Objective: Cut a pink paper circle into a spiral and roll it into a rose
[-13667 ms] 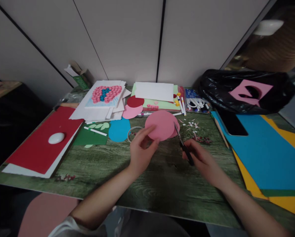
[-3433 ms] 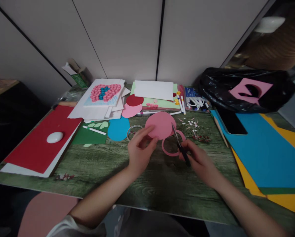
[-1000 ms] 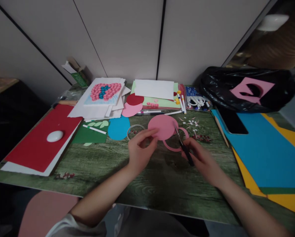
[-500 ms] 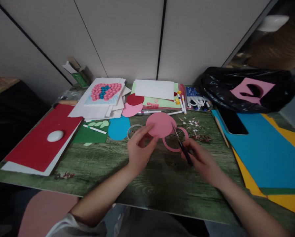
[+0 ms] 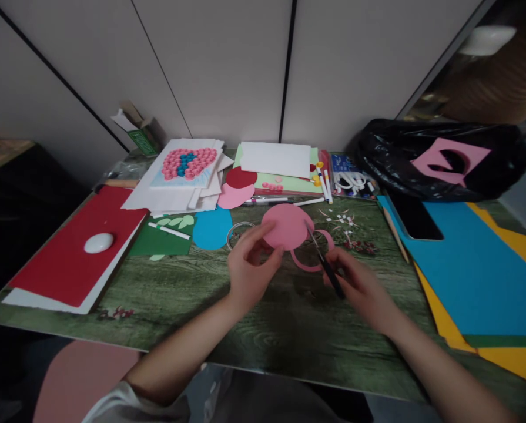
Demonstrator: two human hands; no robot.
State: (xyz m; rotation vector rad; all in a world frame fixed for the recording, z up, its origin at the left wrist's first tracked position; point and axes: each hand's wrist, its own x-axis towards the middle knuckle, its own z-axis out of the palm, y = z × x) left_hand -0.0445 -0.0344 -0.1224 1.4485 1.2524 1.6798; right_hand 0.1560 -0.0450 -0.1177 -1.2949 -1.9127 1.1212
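Observation:
A round pink paper disc [image 5: 287, 227] is pinched at its left side between the thumb and fingers of my left hand [image 5: 254, 258]. My right hand [image 5: 355, 282] grips a pair of scissors [image 5: 331, 274] by the dark handles. Their blades reach up and left to the disc's right edge. A curved strip of pink paper [image 5: 305, 268] hangs below and right of the disc, near the blades; where it joins the disc is hard to make out. Left of the disc, partly behind my left hand, a clear roll of tape [image 5: 234, 236] lies beside a blue paper circle [image 5: 213, 229].
Red [image 5: 241, 177] and pink [image 5: 236, 195] paper circles lie behind. Left are a red sheet [image 5: 81, 247] with a white oval object [image 5: 99, 242] and a dotted picture [image 5: 187, 164]. Right are blue sheets [image 5: 474, 270], a phone [image 5: 416, 217] and a black plastic bag [image 5: 390, 158].
The pink disc has dropped and tilted slightly, showing a little more of its face. The pink strip has shifted slightly left. Both hands stay almost in place.

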